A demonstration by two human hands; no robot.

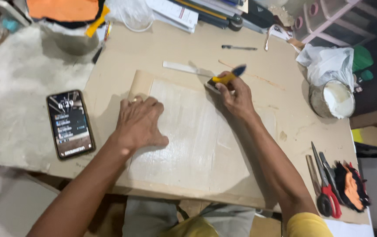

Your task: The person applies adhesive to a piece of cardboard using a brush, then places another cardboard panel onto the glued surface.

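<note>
Now | left hand (139,123) lying flat, fingers spread, pressing sheet (184,136) at centre | right hand (237,97) at 1 o'clock pinching brush (228,76) | sheet looking mostly coated white; strip at 11 o'clock remaining bare | glue tub (334,99) sitting at 3 o'clock

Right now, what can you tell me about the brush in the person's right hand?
The brush has a yellow handle with a dark blue-black tip at its far end, which points up and to the right. The right hand grips it around the handle, and its working end is hidden under the fingers, at the upper right corner of the pale, white-coated sheet. It lies tilted, low over the board. The bristles cannot be seen.
</note>
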